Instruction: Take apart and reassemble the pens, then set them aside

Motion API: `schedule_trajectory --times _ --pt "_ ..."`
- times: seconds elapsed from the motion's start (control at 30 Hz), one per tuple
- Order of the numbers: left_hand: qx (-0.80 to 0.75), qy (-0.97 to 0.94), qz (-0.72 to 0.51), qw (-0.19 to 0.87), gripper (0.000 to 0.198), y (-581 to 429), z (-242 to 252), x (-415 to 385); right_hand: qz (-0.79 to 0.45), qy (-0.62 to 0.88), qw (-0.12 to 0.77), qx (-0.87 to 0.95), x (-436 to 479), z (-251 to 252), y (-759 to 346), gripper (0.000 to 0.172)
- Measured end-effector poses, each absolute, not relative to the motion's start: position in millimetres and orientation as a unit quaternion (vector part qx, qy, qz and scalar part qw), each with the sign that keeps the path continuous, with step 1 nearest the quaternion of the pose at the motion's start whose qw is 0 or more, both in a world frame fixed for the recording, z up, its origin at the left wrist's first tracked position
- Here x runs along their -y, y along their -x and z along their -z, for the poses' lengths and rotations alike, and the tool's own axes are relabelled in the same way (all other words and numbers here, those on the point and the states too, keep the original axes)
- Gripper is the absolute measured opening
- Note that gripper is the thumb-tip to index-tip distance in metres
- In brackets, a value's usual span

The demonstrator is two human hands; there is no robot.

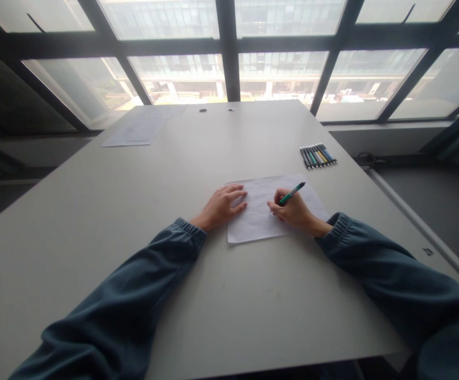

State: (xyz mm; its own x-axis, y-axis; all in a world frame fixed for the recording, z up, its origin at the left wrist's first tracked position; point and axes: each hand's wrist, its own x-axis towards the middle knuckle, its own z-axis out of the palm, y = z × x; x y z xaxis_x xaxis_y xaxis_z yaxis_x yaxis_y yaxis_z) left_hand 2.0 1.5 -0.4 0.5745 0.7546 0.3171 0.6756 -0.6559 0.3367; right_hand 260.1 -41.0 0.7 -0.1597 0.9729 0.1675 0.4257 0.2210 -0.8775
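Note:
A white sheet of paper (253,227) lies on the table in front of me, a little right of the middle. My left hand (222,206) rests flat on its left edge with the fingers spread. Pinched in my right hand (293,211) is a green pen (292,193), its dark end pointing up and to the right. The pen's tip is down at the paper, near the middle of the sheet. Faint marks seem to be on the paper, too pale to make out.
A row of several pens (318,156) in different colours lies near the right edge of the white table (106,211). More paper sheets (134,129) lie at the far left. Two round holes (202,110) sit near the far edge, before large windows.

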Motion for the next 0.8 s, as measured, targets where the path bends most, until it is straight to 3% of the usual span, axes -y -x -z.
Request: schedule_trajectory --times 0.47,0.8 --pt "-0.402 -0.882 -0.226 0.095 0.037 -0.4 -0.5 -1.8 -0.275 0.515 0.403 0.705 36.2 -0.1 -257.5 0.022" --pt "-0.401 -0.882 -0.230 0.098 0.036 -0.9 0.9 -2.7 -0.304 0.508 0.398 0.701 35.4 0.1 -258.9 0.023"
